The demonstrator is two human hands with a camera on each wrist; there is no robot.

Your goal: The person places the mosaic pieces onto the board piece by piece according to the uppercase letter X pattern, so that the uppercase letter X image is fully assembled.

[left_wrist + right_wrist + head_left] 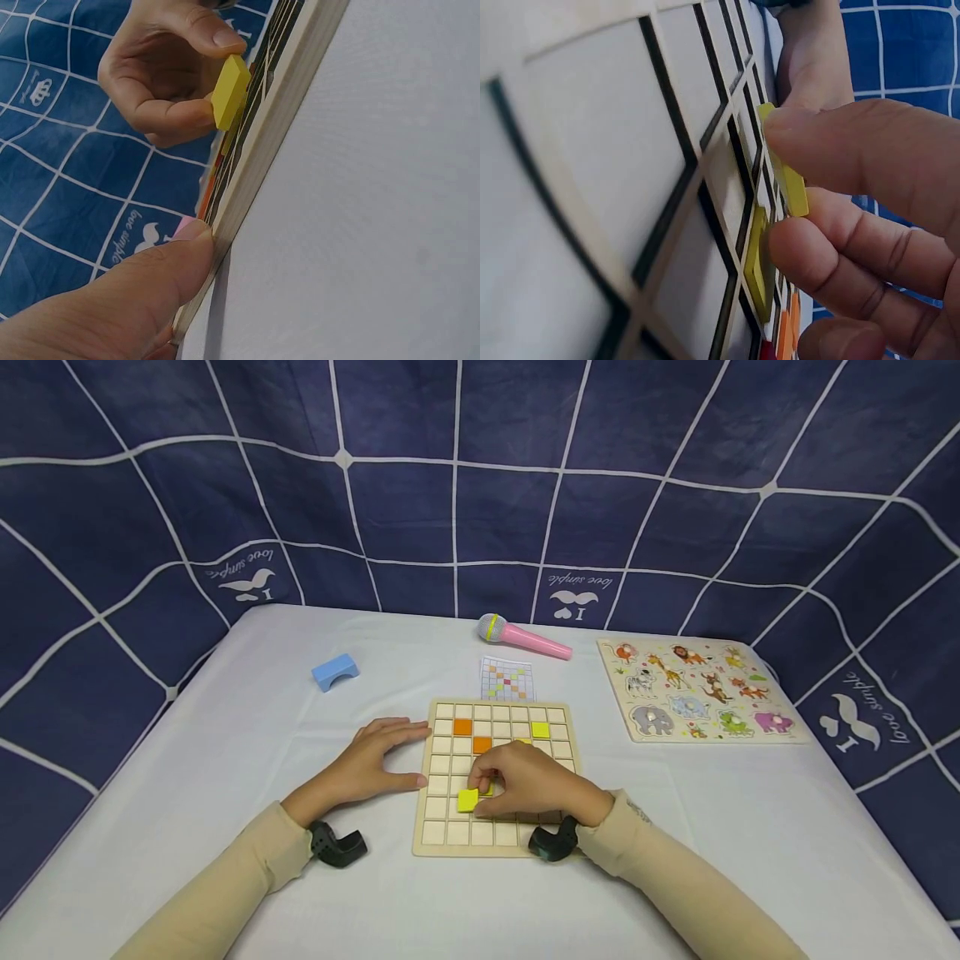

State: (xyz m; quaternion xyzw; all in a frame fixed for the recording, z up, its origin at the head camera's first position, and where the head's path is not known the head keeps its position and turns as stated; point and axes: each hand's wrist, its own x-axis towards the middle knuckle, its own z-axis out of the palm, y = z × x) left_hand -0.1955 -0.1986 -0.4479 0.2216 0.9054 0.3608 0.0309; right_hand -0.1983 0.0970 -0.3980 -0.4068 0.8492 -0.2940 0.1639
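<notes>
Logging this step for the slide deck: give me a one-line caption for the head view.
Right hand pinches a yellow tile over the wooden grid board while the left hand steadies its edge.

A table [247, 727] w/ a plain white cloth fills the lower part of the head view. Behind it and round both sides hangs a dark navy fabric backdrop [420, 510] w/ a white grid of lines; small white bird logos and script lettering are printed on it (upside down from here). The cloth drapes down past the table edges left and right. Light is even and soft, no hard shadows. No floor, window or other furniture in view.
</notes>
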